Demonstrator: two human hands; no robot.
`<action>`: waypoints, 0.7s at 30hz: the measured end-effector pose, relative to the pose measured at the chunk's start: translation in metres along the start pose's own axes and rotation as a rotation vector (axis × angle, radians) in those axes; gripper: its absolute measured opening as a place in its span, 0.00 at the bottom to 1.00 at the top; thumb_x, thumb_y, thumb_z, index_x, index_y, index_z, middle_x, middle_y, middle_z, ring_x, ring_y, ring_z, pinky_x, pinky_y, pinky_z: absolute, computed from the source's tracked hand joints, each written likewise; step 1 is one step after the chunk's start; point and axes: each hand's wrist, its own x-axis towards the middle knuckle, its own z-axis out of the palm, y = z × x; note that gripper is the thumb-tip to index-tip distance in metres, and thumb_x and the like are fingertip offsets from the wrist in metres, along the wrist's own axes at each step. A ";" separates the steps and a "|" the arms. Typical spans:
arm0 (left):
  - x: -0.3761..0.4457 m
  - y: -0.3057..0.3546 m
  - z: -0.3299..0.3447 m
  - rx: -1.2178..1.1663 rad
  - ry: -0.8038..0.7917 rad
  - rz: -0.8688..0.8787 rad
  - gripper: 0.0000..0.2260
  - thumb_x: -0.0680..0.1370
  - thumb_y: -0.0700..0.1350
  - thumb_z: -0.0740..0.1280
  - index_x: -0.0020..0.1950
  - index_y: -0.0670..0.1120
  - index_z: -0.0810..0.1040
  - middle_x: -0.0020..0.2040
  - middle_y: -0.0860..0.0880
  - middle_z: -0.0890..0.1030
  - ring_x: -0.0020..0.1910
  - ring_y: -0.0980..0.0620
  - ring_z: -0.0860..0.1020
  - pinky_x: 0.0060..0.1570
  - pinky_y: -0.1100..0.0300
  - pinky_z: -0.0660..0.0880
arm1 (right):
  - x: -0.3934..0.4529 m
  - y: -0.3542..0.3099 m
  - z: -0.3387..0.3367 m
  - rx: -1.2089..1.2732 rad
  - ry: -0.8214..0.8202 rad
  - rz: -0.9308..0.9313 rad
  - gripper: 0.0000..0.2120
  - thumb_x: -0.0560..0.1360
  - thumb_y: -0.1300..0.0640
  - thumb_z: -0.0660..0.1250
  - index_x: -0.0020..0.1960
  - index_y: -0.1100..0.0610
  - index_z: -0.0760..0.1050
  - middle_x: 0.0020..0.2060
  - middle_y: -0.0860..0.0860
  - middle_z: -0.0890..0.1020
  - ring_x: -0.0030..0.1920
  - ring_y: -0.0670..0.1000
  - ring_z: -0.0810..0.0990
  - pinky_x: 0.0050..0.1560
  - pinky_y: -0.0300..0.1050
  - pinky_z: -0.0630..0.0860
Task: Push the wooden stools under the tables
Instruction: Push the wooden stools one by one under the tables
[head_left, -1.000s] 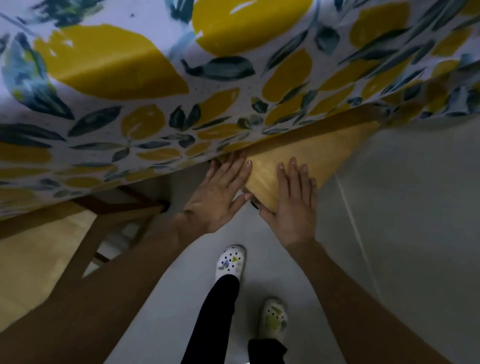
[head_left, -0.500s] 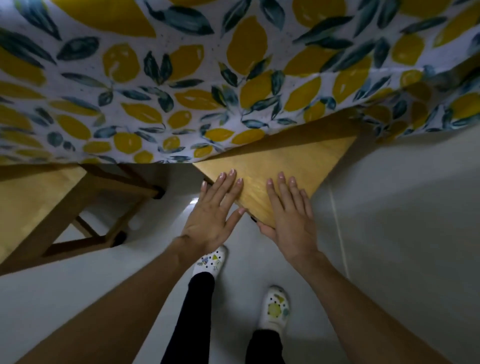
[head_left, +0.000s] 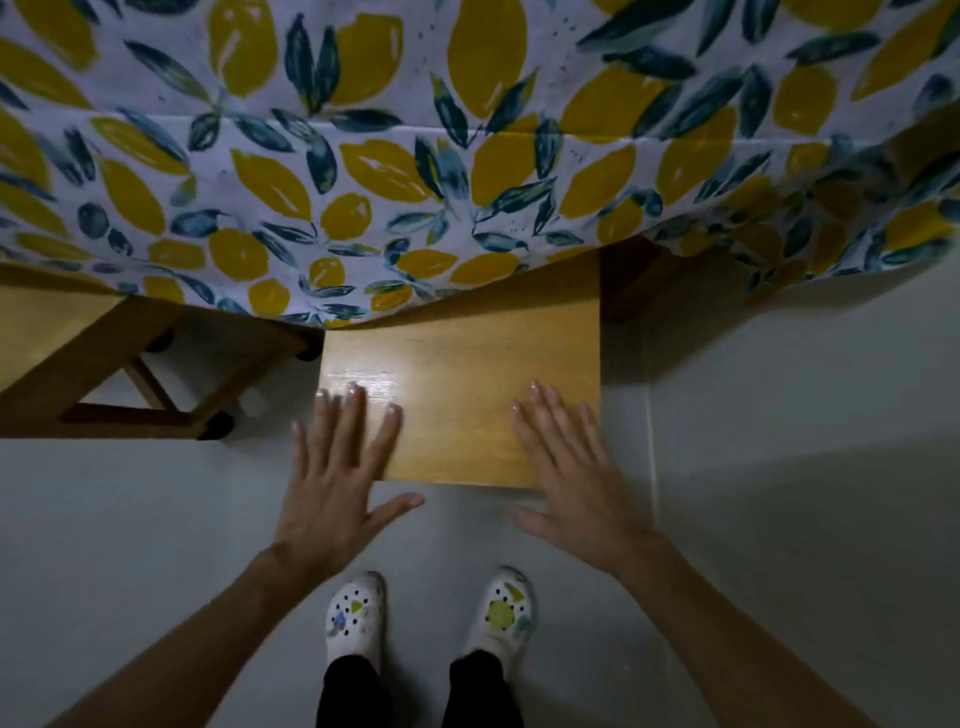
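On the far left, another wooden stool (head_left: 78, 358) sits partly under the lemon tablecloth (head_left: 467, 156). Next comes the left hand (head_left: 332, 467), flat with fingers spread, holding nothing, resting on the near left corner of the stool seat (head_left: 467, 395). The seat is smooth, shiny yellow wood, wider than it is deep. It lies straight ahead of both hands, its far edge already under the cloth. The right hand (head_left: 576, 467) is flat too, maybe touching; it is blurry.

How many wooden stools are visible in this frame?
2. One stool sits centre, partly under the lemon-print tablecloth, both hands on its seat. The other stool is at left, mostly under the cloth. More may be hidden beneath.
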 end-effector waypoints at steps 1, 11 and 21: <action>0.003 -0.008 0.001 0.017 -0.010 -0.016 0.38 0.73 0.70 0.50 0.78 0.52 0.50 0.78 0.39 0.46 0.76 0.34 0.42 0.71 0.35 0.49 | 0.002 -0.005 0.006 -0.009 -0.002 0.028 0.50 0.70 0.35 0.66 0.79 0.57 0.45 0.78 0.58 0.46 0.78 0.58 0.44 0.75 0.61 0.45; 0.026 0.003 0.010 0.035 0.002 0.062 0.35 0.76 0.65 0.49 0.78 0.47 0.53 0.76 0.32 0.46 0.75 0.31 0.44 0.69 0.33 0.56 | 0.016 0.029 0.014 -0.154 0.031 0.038 0.46 0.71 0.32 0.61 0.79 0.54 0.48 0.78 0.56 0.50 0.78 0.56 0.49 0.74 0.59 0.53; 0.091 0.037 0.003 0.024 0.080 0.093 0.35 0.76 0.66 0.47 0.78 0.48 0.50 0.76 0.32 0.45 0.75 0.32 0.42 0.70 0.34 0.55 | 0.035 0.095 -0.003 -0.224 0.033 0.051 0.41 0.75 0.31 0.47 0.79 0.54 0.44 0.79 0.56 0.47 0.78 0.56 0.46 0.76 0.59 0.51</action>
